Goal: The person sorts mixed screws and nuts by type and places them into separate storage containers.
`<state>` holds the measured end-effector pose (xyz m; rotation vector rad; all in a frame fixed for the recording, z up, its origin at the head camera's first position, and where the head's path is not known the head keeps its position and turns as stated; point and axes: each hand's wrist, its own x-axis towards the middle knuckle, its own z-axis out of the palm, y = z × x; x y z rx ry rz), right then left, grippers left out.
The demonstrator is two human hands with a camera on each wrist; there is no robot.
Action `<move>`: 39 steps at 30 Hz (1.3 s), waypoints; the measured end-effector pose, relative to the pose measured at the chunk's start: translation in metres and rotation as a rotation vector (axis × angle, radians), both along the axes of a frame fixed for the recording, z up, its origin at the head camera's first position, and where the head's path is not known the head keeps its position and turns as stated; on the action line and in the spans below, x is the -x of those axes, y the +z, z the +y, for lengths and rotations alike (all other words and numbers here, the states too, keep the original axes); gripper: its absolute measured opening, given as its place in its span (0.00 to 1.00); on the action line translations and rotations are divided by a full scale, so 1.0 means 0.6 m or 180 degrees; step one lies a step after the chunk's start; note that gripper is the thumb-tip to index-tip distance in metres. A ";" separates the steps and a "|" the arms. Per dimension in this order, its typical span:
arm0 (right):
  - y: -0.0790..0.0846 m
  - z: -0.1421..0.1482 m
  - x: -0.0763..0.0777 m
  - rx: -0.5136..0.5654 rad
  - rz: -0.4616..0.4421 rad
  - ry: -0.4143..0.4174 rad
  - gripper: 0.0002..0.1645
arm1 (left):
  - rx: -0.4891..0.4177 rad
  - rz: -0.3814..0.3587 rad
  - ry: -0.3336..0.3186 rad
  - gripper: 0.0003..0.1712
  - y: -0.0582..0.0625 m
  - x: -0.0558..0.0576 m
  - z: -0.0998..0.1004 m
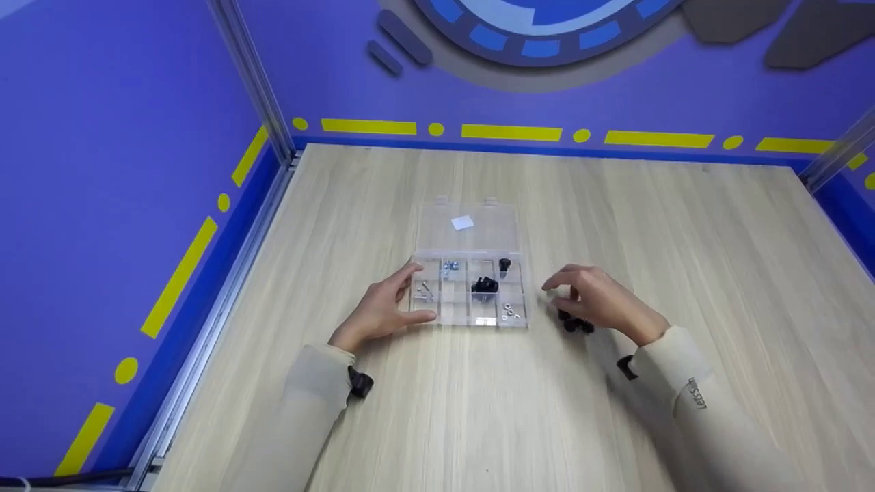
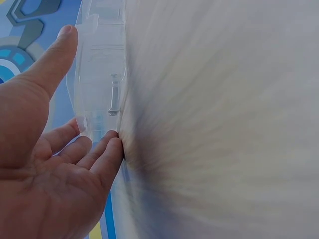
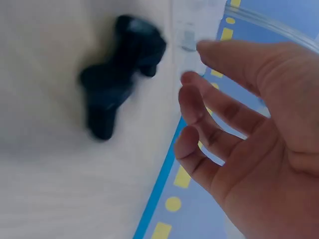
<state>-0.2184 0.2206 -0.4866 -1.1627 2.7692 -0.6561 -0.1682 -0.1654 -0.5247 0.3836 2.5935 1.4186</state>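
A clear divided plastic box (image 1: pixel 454 314) lies on the table with its lid folded back. My left hand (image 1: pixel 383 307) spans the box's left end, relaxed fingers touching its side and thumb at the front corner. In the box sit silver screws (image 1: pixel 424 292), small bluish metal pieces (image 1: pixel 451 266), black parts (image 1: pixel 485 287), one black piece (image 1: pixel 504 264) and several white nuts (image 1: pixel 509 312). To the right, my right hand (image 1: pixel 598 297) hovers above a small group of dark parts (image 3: pixel 122 69), its fingers loosely bent and nothing between thumb and fingertips.
Inside the raised lid (image 1: pixel 437 236) is a small white label (image 1: pixel 463 223). The wood-grain table (image 1: pixel 478 424) meets a blue back wall (image 1: pixel 342 75) and a left panel (image 1: pixel 102 171) along metal rails (image 1: pixel 256 68).
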 end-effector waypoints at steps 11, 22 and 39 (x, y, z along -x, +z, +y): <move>-0.013 0.025 -0.005 0.0031 -0.0313 0.0004 0.08 | -0.0044 -0.0046 0.0043 0.50 -0.001 0.004 -0.001; -0.022 0.028 -0.006 0.0142 -0.0326 -0.0136 0.06 | -0.0007 -0.0014 0.0044 0.50 0.002 0.001 -0.001; -0.026 0.016 -0.016 0.0010 0.0043 -0.0209 0.07 | 0.0009 0.0011 0.0010 0.51 0.002 -0.002 0.000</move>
